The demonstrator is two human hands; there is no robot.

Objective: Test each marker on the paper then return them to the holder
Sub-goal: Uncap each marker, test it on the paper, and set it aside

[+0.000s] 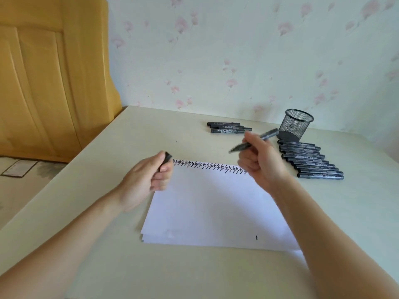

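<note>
So this is a pale cream tabletop [108, 212] pushed up against floral wallpaper, with a yellow wooden door off to the far left. A stack of white paper sheets [216, 212] sits in the middle, with a row of black zigzag test marks [209, 167] along its far edge.

The right hand [259, 162] has its fingers curled round a dark grey marker [254, 141], held up off the paper. It's a bit blurred, but its long axis runs from near-left up to far-right, with the left end pointing toward the left hand [151, 175]. That hand pinches a small black cap [167, 158] between thumb and fingers, just over the paper's far-left corner. The two hands are apart, so my guess is the marker's either about to get scribbled with or capped, and either way the tip end faces the cap hand, which makes it an easy meet in the middle.

The black mesh pen holder [295, 124] stands at the far right, just beyond the right hand, so that hand is clearly the nearer one for dropping it in. It looks empty from here, can't be sure though. A long row of black markers [311, 160] lies right beside the holder's near side, and three more markers [228, 127] lie further left along the far edge. Nothing really blocks the path to the holder.
</note>
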